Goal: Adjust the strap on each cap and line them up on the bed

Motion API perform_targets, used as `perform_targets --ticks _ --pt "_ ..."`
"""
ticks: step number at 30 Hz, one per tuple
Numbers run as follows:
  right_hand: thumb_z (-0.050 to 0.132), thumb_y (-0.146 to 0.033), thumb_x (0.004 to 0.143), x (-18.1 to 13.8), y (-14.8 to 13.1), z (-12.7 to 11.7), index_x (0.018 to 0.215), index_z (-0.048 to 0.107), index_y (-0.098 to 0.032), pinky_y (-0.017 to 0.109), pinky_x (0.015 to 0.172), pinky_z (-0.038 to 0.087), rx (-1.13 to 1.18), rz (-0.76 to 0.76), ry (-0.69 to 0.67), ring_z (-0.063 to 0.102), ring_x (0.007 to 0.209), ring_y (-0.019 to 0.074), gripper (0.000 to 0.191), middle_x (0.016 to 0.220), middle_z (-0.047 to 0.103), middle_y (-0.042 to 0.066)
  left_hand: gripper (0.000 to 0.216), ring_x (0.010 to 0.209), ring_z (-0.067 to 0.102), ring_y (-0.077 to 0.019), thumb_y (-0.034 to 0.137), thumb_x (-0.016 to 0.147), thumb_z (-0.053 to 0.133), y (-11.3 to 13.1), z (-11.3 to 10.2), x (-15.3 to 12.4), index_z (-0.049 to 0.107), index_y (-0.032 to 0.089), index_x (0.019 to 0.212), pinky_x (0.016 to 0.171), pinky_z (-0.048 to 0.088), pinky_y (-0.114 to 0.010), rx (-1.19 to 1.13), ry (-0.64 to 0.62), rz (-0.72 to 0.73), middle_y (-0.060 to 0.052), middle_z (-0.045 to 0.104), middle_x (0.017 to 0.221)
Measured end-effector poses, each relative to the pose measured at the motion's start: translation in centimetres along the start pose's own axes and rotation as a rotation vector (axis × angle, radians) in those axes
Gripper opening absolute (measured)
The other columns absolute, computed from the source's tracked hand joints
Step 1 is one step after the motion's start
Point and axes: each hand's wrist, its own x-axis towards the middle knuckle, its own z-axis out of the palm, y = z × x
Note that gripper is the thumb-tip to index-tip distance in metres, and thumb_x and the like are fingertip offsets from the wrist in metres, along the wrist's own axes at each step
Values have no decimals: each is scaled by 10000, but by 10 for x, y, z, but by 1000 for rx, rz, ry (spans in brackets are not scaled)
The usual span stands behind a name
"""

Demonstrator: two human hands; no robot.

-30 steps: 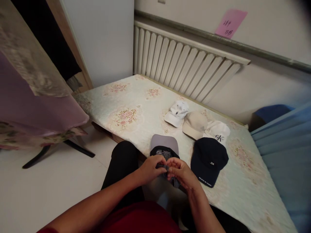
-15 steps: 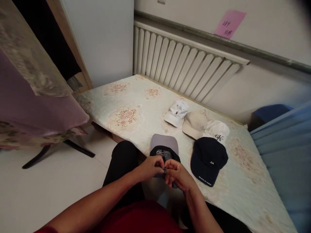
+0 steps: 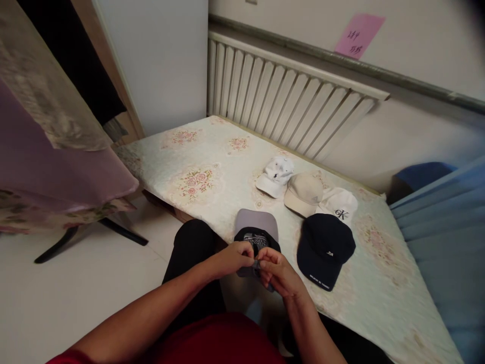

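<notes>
A grey baseball cap lies upside down at the table's near edge, its brim pointing away from me and its dark lining showing. My left hand pinches the cap's back strap between thumb and forefinger. Close against it, my right hand also grips the strap, fingers curled. The fingertips of both hands nearly meet and partly hide the strap and its fastening. Just to the right sits a navy cap with small white lettering, brim toward me.
Behind are a white cap, a beige cap and a white CK cap in a row. They rest on a flower-patterned tablecloth. A radiator stands along the wall, a blue curtain at right, hanging clothes at left.
My fingertips have shifted slightly on the strap, the two hands still close together. The grey cap and the other caps stay where they were.
</notes>
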Motion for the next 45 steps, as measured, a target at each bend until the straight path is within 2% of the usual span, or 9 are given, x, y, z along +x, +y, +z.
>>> perform_targets --ticks 13,18,22,26,29,32,38,41,45 --pt "754 -315 638 1 -5 6 729 596 -184 214 401 397 10 -6 46 272 361 38 224 471 426 -100 46 589 373 -91 208 660 529 1 -11 1 516 175 691 531 265 -223 64 -92 2 58 432 630" --pt "743 -306 642 1 -9 7 728 596 -189 218 407 408 -76 -32 95 295 370 44 207 475 427 -101 135 573 345 -87 308 738 536 10 -14 0 507 177 726 517 249 -223 33 -128 11 62 406 629" --pt "713 -283 661 1 -8 9 740 594 -191 223 412 404 -175 -52 126 307 368 51 170 447 416 -109 176 548 322 -80 322 713 579 5 -11 5 482 177 692 495 227 -218 39 -114 -11 72 390 603" --pt "651 -253 703 -3 -7 11 758 591 -186 200 426 358 -294 -69 192 435 383 73 105 428 460 -98 144 557 372 -79 256 659 610 -8 -8 10 525 169 738 502 256 -208 5 -120 -37 68 453 623" --pt "637 -250 706 -10 -8 8 763 586 -186 202 441 356 -298 -95 259 493 414 74 100 559 595 -56 204 601 445 -93 225 657 588 -12 -9 10 587 163 851 549 318 -209 -23 -163 -50 49 527 675" --pt "653 -275 699 -16 -9 -4 758 589 -184 206 447 357 -291 -144 338 499 429 65 126 701 657 -21 225 653 484 -108 206 685 539 -6 -12 6 641 170 882 592 345 -215 107 -221 -11 29 574 725" --pt "662 -354 660 -13 -5 -47 752 599 -177 255 499 430 -356 -181 620 503 460 95 209 702 655 4 180 740 535 -123 185 724 508 6 -19 -2 660 178 821 672 375 -219 339 -311 31 16 618 786" --pt "654 -359 635 2 -3 -67 731 601 -176 272 521 448 -429 -169 734 508 482 113 214 638 622 -8 151 720 526 -118 182 729 513 0 -20 -2 650 180 793 647 370 -214 343 -317 59 21 603 757" --pt "677 -391 598 35 -8 -85 744 622 -174 279 555 465 -486 -148 757 554 552 145 267 616 610 -12 139 695 507 -106 169 722 520 -9 -24 -4 641 189 788 623 360 -202 288 -293 119 37 576 733"
